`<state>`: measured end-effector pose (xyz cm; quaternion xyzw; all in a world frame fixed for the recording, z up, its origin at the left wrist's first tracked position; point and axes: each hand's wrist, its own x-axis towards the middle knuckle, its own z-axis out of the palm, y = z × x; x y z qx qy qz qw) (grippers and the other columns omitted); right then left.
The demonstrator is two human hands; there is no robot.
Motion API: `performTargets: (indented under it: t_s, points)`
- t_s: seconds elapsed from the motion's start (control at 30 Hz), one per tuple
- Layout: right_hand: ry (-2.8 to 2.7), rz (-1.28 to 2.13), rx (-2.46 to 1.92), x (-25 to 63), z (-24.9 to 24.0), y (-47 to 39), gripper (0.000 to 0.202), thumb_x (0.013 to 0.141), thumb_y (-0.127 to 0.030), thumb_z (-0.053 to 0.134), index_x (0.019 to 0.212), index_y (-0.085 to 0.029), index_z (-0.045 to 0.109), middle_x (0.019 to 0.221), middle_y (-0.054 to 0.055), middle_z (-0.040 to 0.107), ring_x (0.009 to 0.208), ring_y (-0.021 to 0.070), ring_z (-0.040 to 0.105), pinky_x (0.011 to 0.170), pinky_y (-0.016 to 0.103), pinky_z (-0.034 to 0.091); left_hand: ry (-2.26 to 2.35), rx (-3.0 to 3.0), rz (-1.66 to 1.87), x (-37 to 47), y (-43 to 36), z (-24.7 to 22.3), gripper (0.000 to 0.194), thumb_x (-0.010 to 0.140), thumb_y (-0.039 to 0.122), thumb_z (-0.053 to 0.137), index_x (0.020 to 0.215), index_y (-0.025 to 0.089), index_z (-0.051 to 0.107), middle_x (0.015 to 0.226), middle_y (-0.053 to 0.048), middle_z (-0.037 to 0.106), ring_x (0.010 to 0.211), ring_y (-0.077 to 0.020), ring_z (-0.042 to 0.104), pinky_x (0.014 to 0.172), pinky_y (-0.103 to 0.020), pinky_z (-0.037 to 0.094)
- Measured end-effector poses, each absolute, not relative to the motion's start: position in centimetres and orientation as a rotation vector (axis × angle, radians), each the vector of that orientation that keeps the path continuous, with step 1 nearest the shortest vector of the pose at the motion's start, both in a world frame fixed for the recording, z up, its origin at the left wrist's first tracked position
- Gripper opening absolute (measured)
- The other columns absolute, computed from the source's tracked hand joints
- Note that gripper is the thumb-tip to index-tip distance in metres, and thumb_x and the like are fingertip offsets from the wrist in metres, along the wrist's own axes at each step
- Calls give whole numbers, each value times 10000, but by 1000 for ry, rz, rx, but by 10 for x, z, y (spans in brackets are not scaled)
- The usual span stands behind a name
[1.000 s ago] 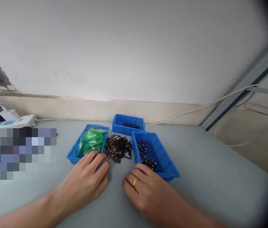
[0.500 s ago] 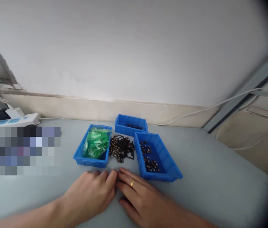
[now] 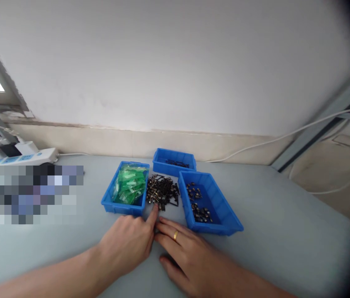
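My left hand reaches in from the left with its index finger stretched out, the tip at the near edge of a pile of small dark metal parts. Its other fingers are curled under, and I see nothing held in it. My right hand, with a gold ring on one finger, rests flat on the table close beside it, fingers extended and thumb apart. The pile lies between a blue bin of green plastic packets and a blue bin holding small round metal pieces.
Behind the pile stands another blue bin with dark slender parts inside. On the left are a white power strip with plugs and a blurred-out object. A white cable runs along the wall towards a metal frame post.
My left index finger has straightened forward to the edge of the pile. My right hand keeps its pose. The whole view has shifted slightly.
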<state>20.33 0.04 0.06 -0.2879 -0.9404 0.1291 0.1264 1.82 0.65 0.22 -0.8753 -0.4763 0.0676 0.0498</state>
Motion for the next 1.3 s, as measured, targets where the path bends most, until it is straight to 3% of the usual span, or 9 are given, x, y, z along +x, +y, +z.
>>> performTargets:
  t_s: [0.37,0.53,0.77,1.03,1.2,1.3]
  points:
    - [-2765,315,-767,207,-2,3,416,964,-263,450,1313,-54,537,1368,170,520,1322,243,416,1112,364,332,-1348,-2727,152,12,3,4,195,918,163,456,1078,152,566,767,-44,660,565,-220,662,468,-310,551]
    - [-2776,268,-751,209,-4,2,399,971,-261,443,1283,-40,557,1334,170,551,1306,247,436,1103,363,348,-1226,-2747,162,8,-3,1,143,871,71,484,900,154,597,823,-56,618,689,-203,645,516,-256,531]
    - [-2746,230,-747,210,-4,0,372,979,-254,422,1237,-46,590,1295,173,582,1284,242,463,1086,362,376,-1046,-2681,60,4,-7,-1,114,819,64,543,865,160,582,780,-37,570,600,-200,579,410,-263,442]
    - [-2706,236,-766,210,-5,0,329,955,-232,463,1174,-32,607,1253,186,604,1248,266,500,1072,368,394,-778,-2768,-238,2,0,-3,81,817,157,631,761,166,573,734,-20,567,600,-193,558,438,-292,441]
    - [-2733,188,-721,210,-5,0,355,974,-240,434,1240,-48,571,1289,172,582,1266,250,480,1076,362,387,-963,-2600,-78,3,-6,-3,115,827,160,593,941,144,603,818,-53,622,594,-194,582,405,-259,400]
    - [-2709,175,-704,210,-6,1,334,980,-230,422,1219,-67,590,1277,162,592,1263,238,482,1078,356,386,-1062,-2637,-86,3,-7,-3,102,871,175,545,957,156,595,767,-29,618,556,-175,578,405,-249,388]
